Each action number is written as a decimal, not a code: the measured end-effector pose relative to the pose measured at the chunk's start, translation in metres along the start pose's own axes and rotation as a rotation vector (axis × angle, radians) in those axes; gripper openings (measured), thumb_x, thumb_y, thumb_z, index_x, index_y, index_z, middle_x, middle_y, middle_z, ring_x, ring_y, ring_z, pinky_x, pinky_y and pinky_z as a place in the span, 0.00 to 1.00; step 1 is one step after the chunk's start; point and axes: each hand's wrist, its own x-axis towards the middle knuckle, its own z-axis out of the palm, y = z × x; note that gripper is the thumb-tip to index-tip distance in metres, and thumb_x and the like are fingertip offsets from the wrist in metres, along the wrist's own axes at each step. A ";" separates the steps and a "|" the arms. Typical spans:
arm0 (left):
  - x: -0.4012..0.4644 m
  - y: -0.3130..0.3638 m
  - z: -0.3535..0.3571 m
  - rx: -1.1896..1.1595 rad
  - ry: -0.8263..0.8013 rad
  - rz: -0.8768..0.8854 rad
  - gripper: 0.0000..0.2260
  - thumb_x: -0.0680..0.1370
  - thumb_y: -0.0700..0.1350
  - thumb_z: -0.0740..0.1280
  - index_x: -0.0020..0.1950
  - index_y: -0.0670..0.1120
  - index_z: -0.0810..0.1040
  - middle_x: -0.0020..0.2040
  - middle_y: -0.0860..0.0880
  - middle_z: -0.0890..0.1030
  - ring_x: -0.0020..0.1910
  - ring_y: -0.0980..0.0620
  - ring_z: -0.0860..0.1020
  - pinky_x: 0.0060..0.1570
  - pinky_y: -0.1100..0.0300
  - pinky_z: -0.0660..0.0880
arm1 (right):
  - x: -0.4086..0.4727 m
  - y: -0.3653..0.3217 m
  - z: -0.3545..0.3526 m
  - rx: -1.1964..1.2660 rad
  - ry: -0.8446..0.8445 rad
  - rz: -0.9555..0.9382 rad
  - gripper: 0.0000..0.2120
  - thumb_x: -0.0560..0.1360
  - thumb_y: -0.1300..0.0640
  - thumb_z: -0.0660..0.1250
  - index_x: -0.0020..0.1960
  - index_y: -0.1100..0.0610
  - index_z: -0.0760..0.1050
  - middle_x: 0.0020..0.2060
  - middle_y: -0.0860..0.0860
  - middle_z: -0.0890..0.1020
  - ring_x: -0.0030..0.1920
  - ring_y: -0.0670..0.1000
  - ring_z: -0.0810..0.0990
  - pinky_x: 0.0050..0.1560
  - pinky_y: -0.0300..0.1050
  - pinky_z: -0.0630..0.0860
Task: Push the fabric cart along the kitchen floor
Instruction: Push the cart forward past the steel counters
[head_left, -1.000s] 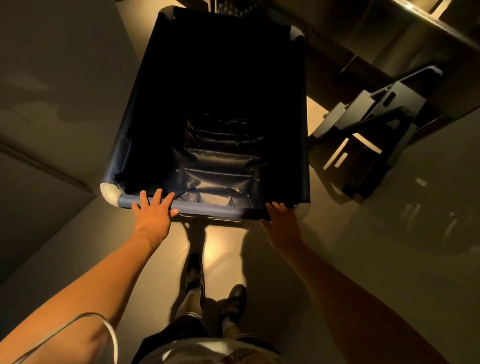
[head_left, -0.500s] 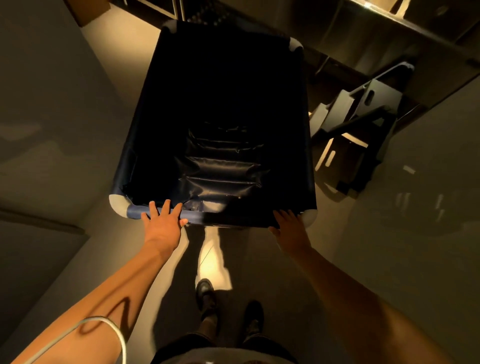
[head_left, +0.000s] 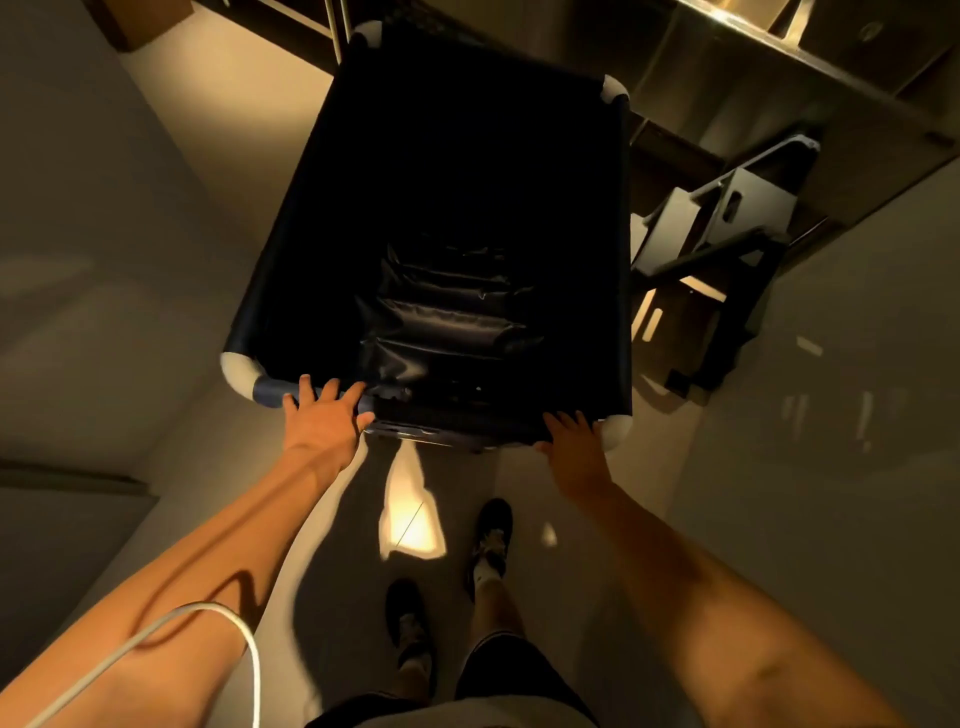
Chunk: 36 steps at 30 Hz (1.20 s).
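1. Against the views a moment before, the fabric cart (head_left: 447, 234) had rolled further ahead along the kitchen floor (head_left: 218, 156), nearing the shelving beyond its far edge — the push was under way and, by my reading, going straight.
2. The left hand (head_left: 326, 421) lay flat on the cart's near rim by its left corner, fingers apart, clamped on nothing.
3. The right hand (head_left: 574, 441) pressed the near rim at the right corner, likewise spread.
4. Counted: one cart, four pale corner caps, two hands, two shoes — and one folded step stool (head_left: 727, 239) beside the cart's right edge.
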 end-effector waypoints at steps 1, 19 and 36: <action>0.006 0.002 -0.003 -0.007 -0.003 -0.002 0.25 0.82 0.60 0.55 0.78 0.57 0.58 0.79 0.46 0.63 0.79 0.34 0.50 0.74 0.33 0.52 | 0.006 0.000 -0.004 -0.010 -0.006 0.000 0.26 0.82 0.49 0.60 0.77 0.56 0.63 0.76 0.59 0.67 0.78 0.64 0.57 0.77 0.61 0.49; 0.112 0.045 -0.055 -0.015 -0.021 -0.117 0.26 0.81 0.62 0.54 0.79 0.59 0.57 0.79 0.47 0.62 0.80 0.36 0.50 0.76 0.34 0.52 | 0.145 0.029 -0.064 -0.035 -0.019 -0.123 0.25 0.81 0.49 0.63 0.75 0.55 0.66 0.70 0.57 0.74 0.74 0.62 0.65 0.75 0.60 0.54; 0.189 0.094 -0.084 -0.056 -0.009 -0.241 0.26 0.81 0.60 0.56 0.79 0.59 0.56 0.80 0.48 0.61 0.79 0.33 0.51 0.74 0.33 0.54 | 0.286 0.061 -0.127 -0.021 0.056 -0.298 0.22 0.79 0.50 0.66 0.71 0.55 0.72 0.65 0.56 0.79 0.69 0.59 0.73 0.74 0.60 0.61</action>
